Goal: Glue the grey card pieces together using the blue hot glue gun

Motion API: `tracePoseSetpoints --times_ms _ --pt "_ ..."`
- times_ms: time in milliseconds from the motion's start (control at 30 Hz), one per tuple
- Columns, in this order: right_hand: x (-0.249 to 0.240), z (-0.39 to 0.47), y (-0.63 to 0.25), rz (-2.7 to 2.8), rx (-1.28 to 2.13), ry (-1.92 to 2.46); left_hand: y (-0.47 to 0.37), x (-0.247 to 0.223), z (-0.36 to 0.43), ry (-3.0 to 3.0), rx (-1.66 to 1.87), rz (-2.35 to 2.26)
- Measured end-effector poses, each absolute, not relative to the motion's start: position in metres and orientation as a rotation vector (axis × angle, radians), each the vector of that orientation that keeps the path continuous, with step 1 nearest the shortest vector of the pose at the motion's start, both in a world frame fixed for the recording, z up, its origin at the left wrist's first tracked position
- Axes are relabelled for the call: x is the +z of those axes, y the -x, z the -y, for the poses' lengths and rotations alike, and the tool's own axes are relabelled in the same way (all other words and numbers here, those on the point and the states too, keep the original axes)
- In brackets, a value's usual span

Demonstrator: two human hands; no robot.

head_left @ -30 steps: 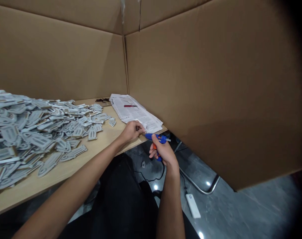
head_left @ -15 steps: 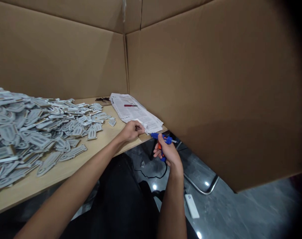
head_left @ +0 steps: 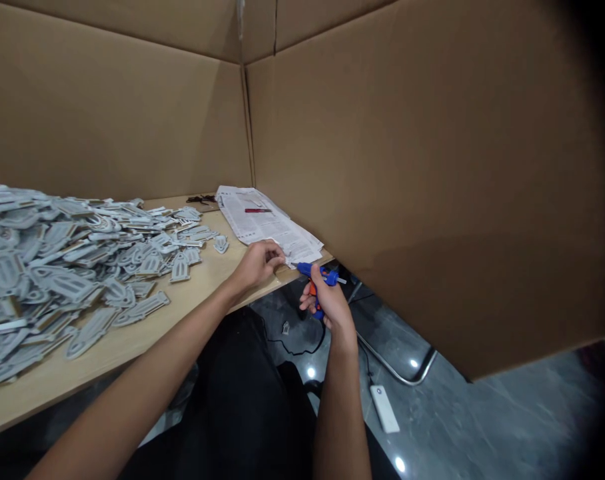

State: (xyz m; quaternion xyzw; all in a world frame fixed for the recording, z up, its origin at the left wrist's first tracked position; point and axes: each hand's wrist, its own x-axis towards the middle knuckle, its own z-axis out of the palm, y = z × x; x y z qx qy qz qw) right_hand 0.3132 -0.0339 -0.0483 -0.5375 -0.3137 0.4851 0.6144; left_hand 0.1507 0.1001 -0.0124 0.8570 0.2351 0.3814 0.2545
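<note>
My right hand (head_left: 329, 298) grips a blue and orange glue gun (head_left: 327, 274), its nozzle pointing left toward the near corner of the paper sheets. A pale glue stick pokes out of its back end. My left hand (head_left: 258, 267) is closed in a pinch beside the nozzle, at the table's front edge; whatever lies between its fingertips is too small to make out. Printed paper sheets (head_left: 262, 225) lie just beyond both hands, with a red pen-like tool (head_left: 258, 211) on top.
Many grey-white slotted plastic pieces (head_left: 65, 260) are heaped on the wooden table (head_left: 210, 287) at left. Cardboard walls (head_left: 407, 167) rise behind and to the right. On the floor are a white power block (head_left: 384, 408), a metal tube (head_left: 407, 381) and one fallen piece (head_left: 285, 327).
The whole view has shifted slightly. My right hand and the glue gun have moved a little to the left, and the nozzle remains close to my left fingertips.
</note>
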Motion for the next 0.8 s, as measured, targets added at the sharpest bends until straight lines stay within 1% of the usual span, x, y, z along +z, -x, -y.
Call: tracePoseSetpoints --times_ms 133,200,367,800 --pt "-0.049 0.034 -0.313 0.733 1.118 1.237 -0.153 -0.017 -0.113 -2.344 1.167 -0.851" --pt "-0.049 0.035 -0.314 0.744 1.111 1.238 -0.155 -0.019 -0.118 -2.374 1.141 -0.91" --pt "-0.051 0.034 -0.315 0.738 1.103 1.233 -0.147 -0.017 -0.119 -2.409 1.102 -0.874" --pt "-0.049 0.034 -0.312 0.764 1.116 1.116 -0.131 -0.004 -0.109 -2.277 1.022 -0.808"
